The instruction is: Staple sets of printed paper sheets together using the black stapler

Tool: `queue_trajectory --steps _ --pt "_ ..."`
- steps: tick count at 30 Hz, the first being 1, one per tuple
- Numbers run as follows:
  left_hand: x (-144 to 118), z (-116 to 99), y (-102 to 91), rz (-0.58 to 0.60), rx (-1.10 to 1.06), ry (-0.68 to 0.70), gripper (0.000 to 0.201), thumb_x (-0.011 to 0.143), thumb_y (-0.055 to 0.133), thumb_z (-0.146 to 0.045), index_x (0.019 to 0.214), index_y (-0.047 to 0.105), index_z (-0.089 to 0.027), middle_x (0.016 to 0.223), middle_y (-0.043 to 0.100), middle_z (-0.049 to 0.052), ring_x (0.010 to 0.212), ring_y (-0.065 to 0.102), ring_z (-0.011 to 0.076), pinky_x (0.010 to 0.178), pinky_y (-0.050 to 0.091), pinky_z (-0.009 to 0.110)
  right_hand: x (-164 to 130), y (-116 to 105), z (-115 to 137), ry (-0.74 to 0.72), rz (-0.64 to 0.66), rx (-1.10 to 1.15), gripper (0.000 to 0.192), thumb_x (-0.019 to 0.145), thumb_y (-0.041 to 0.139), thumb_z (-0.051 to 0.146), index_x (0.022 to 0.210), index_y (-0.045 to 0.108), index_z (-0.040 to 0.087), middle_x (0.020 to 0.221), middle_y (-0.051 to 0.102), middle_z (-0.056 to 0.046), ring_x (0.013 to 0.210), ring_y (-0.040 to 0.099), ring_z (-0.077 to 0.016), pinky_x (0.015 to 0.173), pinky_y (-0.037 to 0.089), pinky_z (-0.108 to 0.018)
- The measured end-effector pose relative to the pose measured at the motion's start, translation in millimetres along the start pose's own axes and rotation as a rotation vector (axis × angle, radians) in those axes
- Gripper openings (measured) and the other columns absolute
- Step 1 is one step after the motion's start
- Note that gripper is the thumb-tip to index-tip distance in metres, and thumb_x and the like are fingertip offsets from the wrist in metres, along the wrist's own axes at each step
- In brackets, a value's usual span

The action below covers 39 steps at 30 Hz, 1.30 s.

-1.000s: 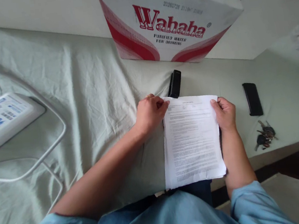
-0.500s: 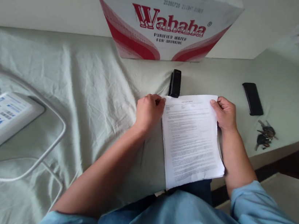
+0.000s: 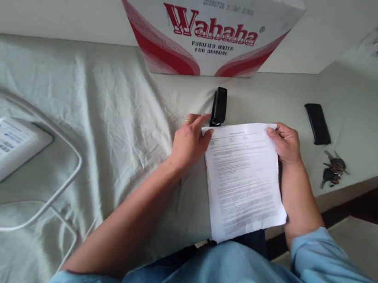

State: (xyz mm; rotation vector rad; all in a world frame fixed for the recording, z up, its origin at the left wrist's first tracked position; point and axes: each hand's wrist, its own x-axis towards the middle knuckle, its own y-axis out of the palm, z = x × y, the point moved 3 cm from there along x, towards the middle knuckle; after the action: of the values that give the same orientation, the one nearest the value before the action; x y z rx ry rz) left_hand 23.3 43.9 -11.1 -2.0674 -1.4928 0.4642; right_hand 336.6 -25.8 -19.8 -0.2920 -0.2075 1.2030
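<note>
Between left hand (image 3: 189,142) and right hand (image 3: 285,143): printed sheet (image 3: 243,181).
</note>
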Motion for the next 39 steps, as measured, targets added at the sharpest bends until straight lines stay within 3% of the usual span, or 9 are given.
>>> queue_trajectory --steps 3,7,13,19,24,28,33,39 --pt "2.1 -0.5 1.5 0.047 -0.017 0.100 0.036 0.102 0.049 -0.025 0.124 0.078 -0.019 0.121 0.074 0.010 0.094 0.073 0.0208 0.096 0.057 0.035 0.0 -0.6 1.2 0.009 -0.005 0.028 0.037 0.079 0.086 0.057 0.089 0.077 0.022 0.069 0.068 0.003 0.056 0.055 -0.0121 0.053 0.041 -0.025" --pt "3.1 -0.9 2.2 0.089 0.015 0.103 0.036 0.103 0.048 -0.028 0.117 0.080 -0.018 0.104 0.078 0.010 0.097 0.074 0.0246 0.093 0.056 0.035 0.1 -0.3 2.1 0.010 0.001 0.022 0.039 0.078 0.086 0.058 0.089 0.076 0.022 0.068 0.068 0.002 0.057 0.054 -0.0131 0.053 0.041 -0.026" --pt "4.1 -2.6 -0.1 0.118 -0.003 0.088 0.031 0.101 0.049 -0.027 0.101 0.079 -0.019 0.104 0.081 0.009 0.099 0.074 0.0252 0.092 0.054 0.034 0.1 1.7 2.9 -0.008 -0.002 -0.053 0.043 0.082 0.081 0.064 0.087 0.073 0.022 0.066 0.061 0.003 0.055 0.049 -0.0128 0.053 0.037 -0.026" --pt "5.2 2.8 -3.9 0.010 -0.135 -0.049 0.021 0.094 0.058 -0.023 0.102 0.077 -0.019 0.090 0.080 0.004 0.078 0.070 0.0188 0.080 0.053 0.030 3.5 -1.1 -0.2 -0.021 -0.067 -0.117 0.045 0.083 0.079 0.065 0.087 0.074 0.021 0.067 0.060 0.003 0.058 0.047 -0.0125 0.055 0.037 -0.027" --pt "6.0 5.2 -4.0 -0.070 -0.119 -0.141 0.022 0.088 0.062 -0.017 0.105 0.075 -0.019 0.085 0.078 0.003 0.076 0.068 0.0180 0.078 0.052 0.031 3.4 1.2 -3.8 -0.055 -0.063 -0.196 0.045 0.086 0.076 0.066 0.088 0.076 0.021 0.067 0.061 0.003 0.059 0.050 -0.0134 0.057 0.040 -0.027" --pt "7.7 6.9 -5.0 -0.057 -0.160 -0.136 0.020 0.089 0.062 -0.023 0.105 0.074 -0.018 0.080 0.076 0.003 0.072 0.067 0.0171 0.076 0.052 0.031 1.8 1.2 0.9 -0.088 -0.092 -0.217 0.045 0.087 0.074 0.066 0.091 0.077 0.021 0.069 0.063 0.002 0.060 0.052 -0.0142 0.059 0.042 -0.028" --pt "9.6 9.3 -7.4 0.048 -0.264 -0.116 0.022 0.090 0.063 -0.029 0.104 0.075 -0.018 0.071 0.072 -0.001 0.066 0.065 0.0158 0.069 0.050 0.028 2.1 -3.2 8.3 -0.130 -0.161 -0.207 0.046 0.086 0.074 0.067 0.090 0.076 0.021 0.069 0.062 0.003 0.060 0.050 -0.0137 0.060 0.041 -0.028" --pt "11.4 7.8 -8.3 0.027 -0.167 -0.136 0.020 0.088 0.060 -0.022 0.100 0.076 -0.018 0.073 0.075 0.001 0.068 0.067 0.0167 0.072 0.051 0.029 3.3 0.1 5.9 -0.114 -0.158 -0.233 0.048 0.086 0.072 0.069 0.088 0.074 0.021 0.066 0.057 0.003 0.059 0.046 -0.0133 0.057 0.039 -0.028"
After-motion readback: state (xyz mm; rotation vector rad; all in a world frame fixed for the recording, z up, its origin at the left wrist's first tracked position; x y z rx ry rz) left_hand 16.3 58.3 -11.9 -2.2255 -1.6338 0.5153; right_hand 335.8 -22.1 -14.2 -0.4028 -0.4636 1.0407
